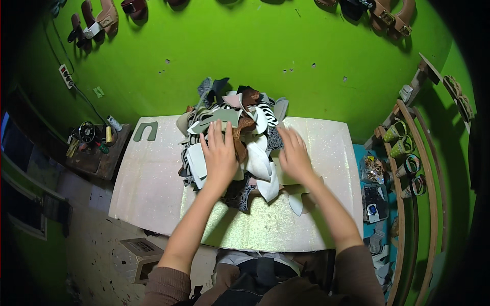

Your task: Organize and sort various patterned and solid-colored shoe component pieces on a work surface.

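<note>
Dozens of cut white, grey-green, brown and zebra-striped sheet scraps (258,160) are lying heaped on the pale, glittery bench (148,178), hiding one another. The left hand (221,160) is extending slightly parted fingers over them, gripping nothing visible. The right hand (295,158) is blurring beside them, fingers curling; its hold I cannot tell. A brown cardboard box (133,262) is bearing unreadable dark printing.

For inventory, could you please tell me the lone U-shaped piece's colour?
The U-shaped piece is grey-green; best view: head.
</note>
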Available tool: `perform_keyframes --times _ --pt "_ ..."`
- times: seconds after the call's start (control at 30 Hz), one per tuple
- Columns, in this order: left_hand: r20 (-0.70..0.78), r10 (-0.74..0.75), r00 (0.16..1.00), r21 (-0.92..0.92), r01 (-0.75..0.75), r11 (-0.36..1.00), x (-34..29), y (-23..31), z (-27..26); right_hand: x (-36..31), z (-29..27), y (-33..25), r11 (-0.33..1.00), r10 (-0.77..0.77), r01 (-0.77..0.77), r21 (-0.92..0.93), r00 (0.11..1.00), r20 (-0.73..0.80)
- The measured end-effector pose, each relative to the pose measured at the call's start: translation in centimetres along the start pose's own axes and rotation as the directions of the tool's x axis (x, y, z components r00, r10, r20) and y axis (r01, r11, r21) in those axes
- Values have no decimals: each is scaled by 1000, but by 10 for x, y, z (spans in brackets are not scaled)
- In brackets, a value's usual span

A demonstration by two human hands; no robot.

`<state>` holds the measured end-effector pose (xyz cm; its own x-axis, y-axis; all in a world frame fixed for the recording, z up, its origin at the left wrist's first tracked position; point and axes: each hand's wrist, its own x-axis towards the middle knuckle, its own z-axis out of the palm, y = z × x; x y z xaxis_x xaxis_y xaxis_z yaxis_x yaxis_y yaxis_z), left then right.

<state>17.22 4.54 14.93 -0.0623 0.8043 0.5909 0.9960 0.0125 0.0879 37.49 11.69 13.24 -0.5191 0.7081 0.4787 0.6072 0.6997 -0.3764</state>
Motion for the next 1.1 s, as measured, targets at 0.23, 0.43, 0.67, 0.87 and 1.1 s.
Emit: perform_keyframes --times 0.23,0.43,0.67,0.87,1.1 --pt "144 549 823 -424 -450 786 -83 89 49 -176 67 5 901 359 -369 -230 929 -86" --pt "173 555 814 -588 -367 721 -101 124 82 -195 71 45 812 583 -550 -197 784 215" --pt "-16 309 951 -522 -272 808 -44 77 34 -77 1 -16 934 308 -157 321 809 -501" --pt "-274 20 961 -467 -151 871 19 -7 1 48 26 -65 963 -87 228 146 772 -630" --pt "-142 -246 959 -496 146 856 48 -178 13 44 54 -125 987 163 -163 -15 987 0"
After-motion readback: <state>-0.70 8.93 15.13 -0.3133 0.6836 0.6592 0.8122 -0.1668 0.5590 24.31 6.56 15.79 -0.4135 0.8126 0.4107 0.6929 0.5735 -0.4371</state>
